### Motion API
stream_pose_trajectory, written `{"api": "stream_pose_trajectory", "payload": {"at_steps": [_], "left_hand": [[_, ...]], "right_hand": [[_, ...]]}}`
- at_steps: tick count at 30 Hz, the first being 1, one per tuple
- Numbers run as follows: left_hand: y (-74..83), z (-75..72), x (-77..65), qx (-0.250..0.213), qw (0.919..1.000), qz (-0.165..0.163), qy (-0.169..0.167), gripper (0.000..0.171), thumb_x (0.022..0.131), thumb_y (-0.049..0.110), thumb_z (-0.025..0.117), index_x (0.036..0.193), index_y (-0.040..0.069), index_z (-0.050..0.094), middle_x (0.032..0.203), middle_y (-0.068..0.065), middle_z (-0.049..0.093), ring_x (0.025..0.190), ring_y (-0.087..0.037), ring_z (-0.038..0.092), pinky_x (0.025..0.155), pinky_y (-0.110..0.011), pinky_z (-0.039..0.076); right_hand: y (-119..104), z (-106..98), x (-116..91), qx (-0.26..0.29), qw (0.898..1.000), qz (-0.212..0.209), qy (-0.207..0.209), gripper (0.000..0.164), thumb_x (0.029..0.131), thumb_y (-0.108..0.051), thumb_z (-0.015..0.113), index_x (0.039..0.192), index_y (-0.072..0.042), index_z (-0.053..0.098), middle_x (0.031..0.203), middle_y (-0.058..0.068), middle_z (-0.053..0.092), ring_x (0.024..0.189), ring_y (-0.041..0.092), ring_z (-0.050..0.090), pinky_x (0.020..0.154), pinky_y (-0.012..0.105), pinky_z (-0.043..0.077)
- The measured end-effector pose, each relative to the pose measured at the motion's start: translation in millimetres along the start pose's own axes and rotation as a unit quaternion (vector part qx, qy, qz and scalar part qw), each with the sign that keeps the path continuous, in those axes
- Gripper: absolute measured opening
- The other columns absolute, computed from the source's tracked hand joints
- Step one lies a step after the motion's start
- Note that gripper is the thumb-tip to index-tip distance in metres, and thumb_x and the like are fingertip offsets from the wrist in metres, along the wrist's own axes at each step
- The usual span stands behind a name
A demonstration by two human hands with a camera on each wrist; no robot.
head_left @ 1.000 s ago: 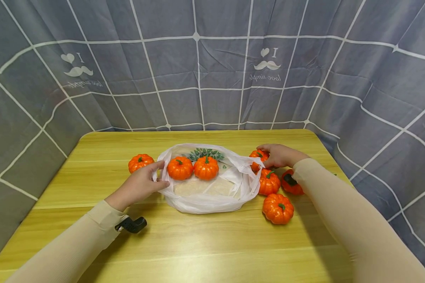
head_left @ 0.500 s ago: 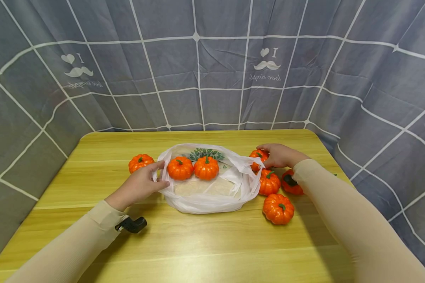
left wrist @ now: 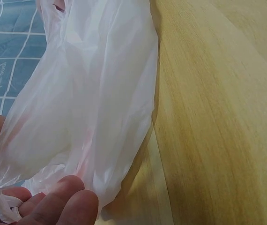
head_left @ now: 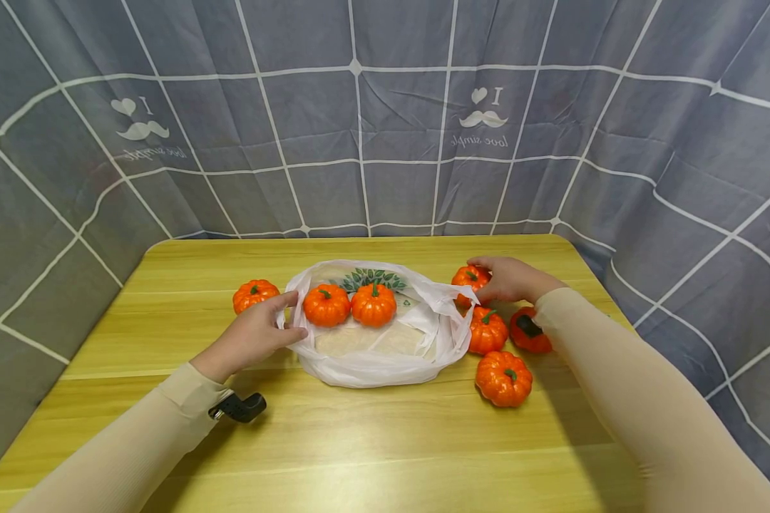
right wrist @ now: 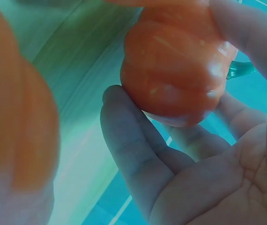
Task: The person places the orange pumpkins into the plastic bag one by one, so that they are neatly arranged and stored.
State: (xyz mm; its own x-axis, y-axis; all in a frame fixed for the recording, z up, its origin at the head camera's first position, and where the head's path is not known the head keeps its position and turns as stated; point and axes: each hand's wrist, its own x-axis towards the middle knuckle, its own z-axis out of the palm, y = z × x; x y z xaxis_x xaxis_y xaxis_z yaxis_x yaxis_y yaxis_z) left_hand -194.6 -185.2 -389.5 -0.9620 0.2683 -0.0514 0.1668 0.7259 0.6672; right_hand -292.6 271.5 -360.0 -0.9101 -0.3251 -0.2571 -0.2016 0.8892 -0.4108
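A white plastic bag [head_left: 372,372] lies with its mouth spread wide at the table's middle. Inside it, side by side, sit two small orange pumpkins [head_left: 326,306] with green stems. My left hand [head_left: 257,336] holds the bag's left edge, its handle looped among the curled fingers [left wrist: 61,199] in the left wrist view. Beyond the bag's right side, my right hand [head_left: 512,279] grips another orange pumpkin [head_left: 468,277]. In the right wrist view the thumb and fingers surround that pumpkin [right wrist: 175,70], and the bag's right handle hides part of it in the head view.
Near my right forearm are more pumpkins: one against the bag [head_left: 490,332], one in front [head_left: 504,379], one partly behind the sleeve [head_left: 530,333]. A single pumpkin [head_left: 252,293] sits left of the bag. A grey checked curtain [head_left: 398,128] encloses the wooden table [head_left: 372,456].
My right hand and the pumpkin in it have shifted slightly up and away in the head view. The left hand and the bag look unchanged.
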Motion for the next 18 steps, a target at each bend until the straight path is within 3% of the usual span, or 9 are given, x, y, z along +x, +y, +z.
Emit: {"api": "stream_pose_trajectory", "payload": {"at_steps": [10, 18], "left_hand": [[0.6, 0.0, -0.2, -0.002, 1.0000, -0.002, -0.004, 0.079, 0.095, 0.030, 0.076, 0.158, -0.004, 0.042, 0.160, -0.022, 0.050, 0.106, -0.032, 0.060, 0.092, -0.046, 0.054], [2.5, -0.2, -1.0, 0.001, 1.0000, 0.000, -0.002, 0.078, 0.095, 0.030, 0.075, 0.158, -0.003, 0.042, 0.160, -0.021, 0.050, 0.111, -0.035, 0.062, 0.098, -0.054, 0.054]], "right_hand": [[-1, -12, -8, 0.028, 0.999, -0.003, 0.035, 0.091, 0.087, -0.032, 0.082, 0.163, -0.008, 0.038, 0.151, 0.025, 0.054, 0.126, 0.041, 0.057, 0.112, 0.057, 0.046], [-17, -30, -16, 0.075, 0.995, -0.016, 0.064, 0.092, 0.089, -0.033, 0.083, 0.165, -0.012, 0.035, 0.153, 0.026, 0.052, 0.127, 0.041, 0.056, 0.111, 0.057, 0.046]]}}
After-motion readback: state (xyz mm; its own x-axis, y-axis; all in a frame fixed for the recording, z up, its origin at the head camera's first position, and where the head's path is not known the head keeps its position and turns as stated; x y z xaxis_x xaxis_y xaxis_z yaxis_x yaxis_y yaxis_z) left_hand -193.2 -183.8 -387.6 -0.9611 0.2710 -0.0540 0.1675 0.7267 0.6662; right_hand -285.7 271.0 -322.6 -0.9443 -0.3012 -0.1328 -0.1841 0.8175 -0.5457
